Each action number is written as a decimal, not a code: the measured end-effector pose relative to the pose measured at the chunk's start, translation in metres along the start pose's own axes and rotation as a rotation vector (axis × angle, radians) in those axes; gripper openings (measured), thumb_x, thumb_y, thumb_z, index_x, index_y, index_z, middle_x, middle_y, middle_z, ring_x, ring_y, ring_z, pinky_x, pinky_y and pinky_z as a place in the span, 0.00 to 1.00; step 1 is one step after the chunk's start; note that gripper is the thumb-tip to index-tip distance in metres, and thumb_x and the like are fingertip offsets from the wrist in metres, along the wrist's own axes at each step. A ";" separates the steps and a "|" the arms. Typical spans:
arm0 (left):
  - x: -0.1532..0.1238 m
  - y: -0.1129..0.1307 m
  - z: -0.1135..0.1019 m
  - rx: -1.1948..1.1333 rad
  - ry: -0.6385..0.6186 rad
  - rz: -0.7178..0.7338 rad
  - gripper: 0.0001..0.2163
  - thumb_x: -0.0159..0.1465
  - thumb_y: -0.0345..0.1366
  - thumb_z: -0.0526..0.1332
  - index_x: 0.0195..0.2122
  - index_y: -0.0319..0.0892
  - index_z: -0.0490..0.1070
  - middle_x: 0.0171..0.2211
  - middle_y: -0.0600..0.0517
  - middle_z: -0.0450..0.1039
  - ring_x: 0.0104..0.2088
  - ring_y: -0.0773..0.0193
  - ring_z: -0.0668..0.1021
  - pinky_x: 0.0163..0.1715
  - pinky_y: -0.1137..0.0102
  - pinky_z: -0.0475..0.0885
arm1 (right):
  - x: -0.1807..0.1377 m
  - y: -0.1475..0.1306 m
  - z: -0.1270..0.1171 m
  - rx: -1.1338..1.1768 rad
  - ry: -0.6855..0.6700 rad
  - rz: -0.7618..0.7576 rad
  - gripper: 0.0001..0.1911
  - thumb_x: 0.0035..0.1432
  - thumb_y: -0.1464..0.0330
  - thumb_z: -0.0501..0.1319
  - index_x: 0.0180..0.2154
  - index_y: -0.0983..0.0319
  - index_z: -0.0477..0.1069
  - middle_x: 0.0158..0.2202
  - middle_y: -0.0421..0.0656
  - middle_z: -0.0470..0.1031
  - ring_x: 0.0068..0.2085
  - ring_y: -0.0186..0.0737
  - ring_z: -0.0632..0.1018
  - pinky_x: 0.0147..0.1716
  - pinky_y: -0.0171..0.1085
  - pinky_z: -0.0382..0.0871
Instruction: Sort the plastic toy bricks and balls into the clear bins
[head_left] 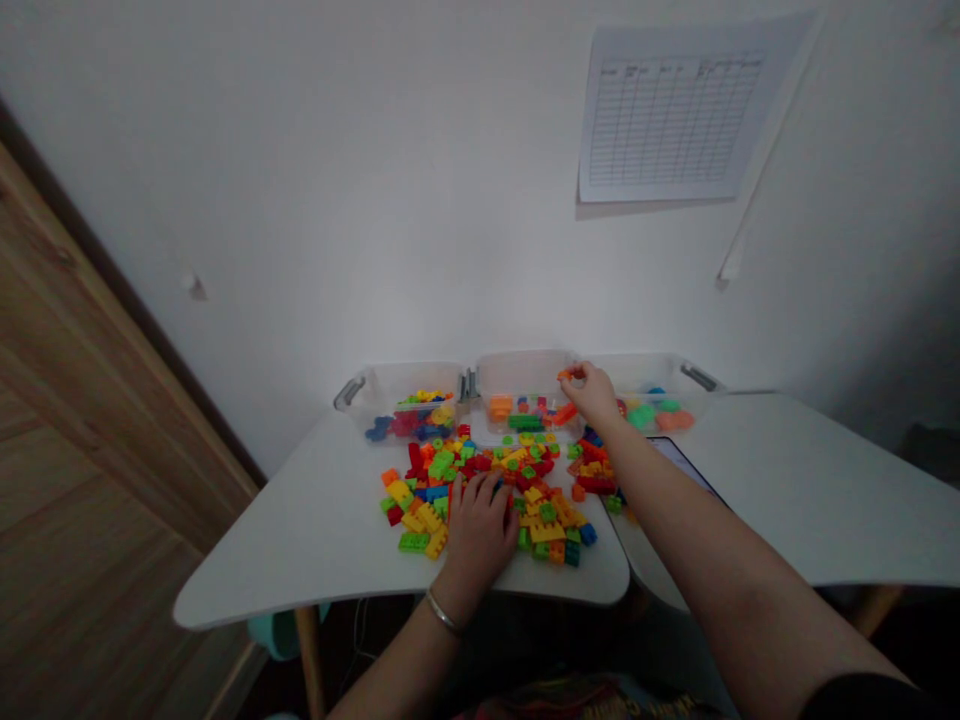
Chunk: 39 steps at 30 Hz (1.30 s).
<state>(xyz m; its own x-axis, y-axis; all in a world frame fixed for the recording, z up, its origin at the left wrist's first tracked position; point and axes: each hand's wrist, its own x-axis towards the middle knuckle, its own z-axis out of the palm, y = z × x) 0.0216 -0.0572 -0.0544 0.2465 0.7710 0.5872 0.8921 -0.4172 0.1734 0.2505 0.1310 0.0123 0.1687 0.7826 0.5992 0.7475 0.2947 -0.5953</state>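
My right hand (595,395) is raised over the right side of the middle clear bin (517,368). Its thumb and fingers pinch a small orange toy brick (564,375). My left hand (481,525) lies on a heap of mixed toy bricks (431,518) on the white table, fingers somewhat apart and curved over the bricks. What is under its palm is hidden. Inside the middle bin lie orange bricks (500,406), green bricks (525,422) and some smaller pieces.
A left clear bin (382,385) holds blue, red and yellow pieces; a right clear bin (634,370) holds green and orange ones. A phone or tablet (686,463) lies under my right forearm. Two white tabletops (300,540) meet at a seam. A printed sheet (667,120) hangs on the wall.
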 end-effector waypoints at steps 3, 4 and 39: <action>0.000 0.000 0.000 0.001 0.002 0.003 0.11 0.61 0.34 0.59 0.45 0.46 0.74 0.52 0.48 0.74 0.53 0.51 0.72 0.61 0.45 0.57 | 0.001 0.002 -0.001 0.001 -0.027 -0.024 0.12 0.53 0.64 0.60 0.38 0.63 0.73 0.38 0.47 0.78 0.41 0.44 0.76 0.45 0.43 0.68; 0.000 -0.001 0.000 0.003 0.003 0.004 0.11 0.61 0.34 0.59 0.45 0.46 0.74 0.52 0.48 0.74 0.53 0.51 0.72 0.61 0.45 0.57 | 0.001 0.002 -0.002 -0.009 -0.040 -0.035 0.12 0.53 0.64 0.60 0.38 0.63 0.74 0.38 0.47 0.78 0.41 0.44 0.76 0.45 0.43 0.68; 0.000 0.000 0.001 -0.003 -0.007 -0.013 0.11 0.61 0.34 0.59 0.44 0.46 0.75 0.51 0.47 0.74 0.53 0.51 0.72 0.61 0.45 0.57 | -0.128 0.001 -0.022 -0.116 -0.341 -0.385 0.08 0.58 0.68 0.60 0.39 0.57 0.76 0.42 0.43 0.79 0.45 0.44 0.75 0.49 0.43 0.65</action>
<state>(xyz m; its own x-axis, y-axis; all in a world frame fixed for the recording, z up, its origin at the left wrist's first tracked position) 0.0221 -0.0570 -0.0547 0.2373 0.7797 0.5795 0.8940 -0.4086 0.1837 0.2435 0.0194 -0.0532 -0.3364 0.7691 0.5434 0.7838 0.5485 -0.2912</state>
